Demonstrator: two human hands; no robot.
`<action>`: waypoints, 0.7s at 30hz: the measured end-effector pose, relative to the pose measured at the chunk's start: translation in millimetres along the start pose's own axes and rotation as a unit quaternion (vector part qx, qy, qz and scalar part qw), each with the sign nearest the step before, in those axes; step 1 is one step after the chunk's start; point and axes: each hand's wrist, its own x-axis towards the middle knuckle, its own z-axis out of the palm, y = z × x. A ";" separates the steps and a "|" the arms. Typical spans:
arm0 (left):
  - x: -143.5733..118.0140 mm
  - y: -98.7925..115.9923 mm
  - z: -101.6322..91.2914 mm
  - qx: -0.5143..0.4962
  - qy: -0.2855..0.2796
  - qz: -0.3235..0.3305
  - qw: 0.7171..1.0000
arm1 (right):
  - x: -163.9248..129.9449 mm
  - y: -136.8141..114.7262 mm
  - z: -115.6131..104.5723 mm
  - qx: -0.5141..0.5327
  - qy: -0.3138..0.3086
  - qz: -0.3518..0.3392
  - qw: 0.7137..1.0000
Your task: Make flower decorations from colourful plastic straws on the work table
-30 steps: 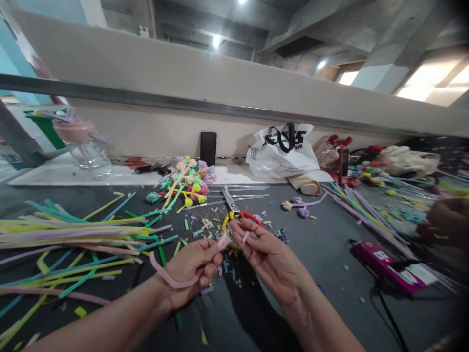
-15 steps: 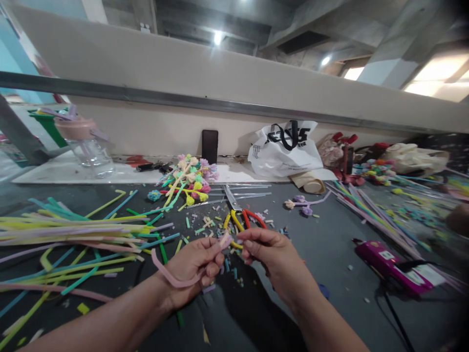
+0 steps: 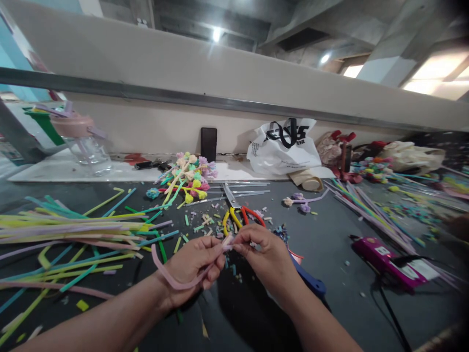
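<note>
In front of me stands a long beige wall [image 3: 227, 73] with a grey metal rail [image 3: 183, 100] running across it. Above it I see a bare concrete ceiling [image 3: 293, 24] with small round lamps [image 3: 217, 34]. On the right, bright windows [image 3: 436, 76] give daylight. My dark grey table [image 3: 330, 249] reaches a white ledge [image 3: 54, 172] at the wall.

Bright ceiling lamps, window glare upper right, warped edges.
</note>
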 end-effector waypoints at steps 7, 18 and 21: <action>-0.9 -1.3 -0.3 0.031 -0.005 0.001 1.000 | 0.4 1.4 -2.9 -0.060 -0.038 -0.083 0.994; -1.4 -1.3 -0.2 0.045 -0.009 -0.011 0.999 | -2.8 3.3 1.4 -0.163 -0.002 -0.103 0.981; -0.2 -1.1 -2.4 0.033 -0.018 -0.013 0.999 | -3.7 3.6 2.3 -0.158 0.001 -0.099 0.982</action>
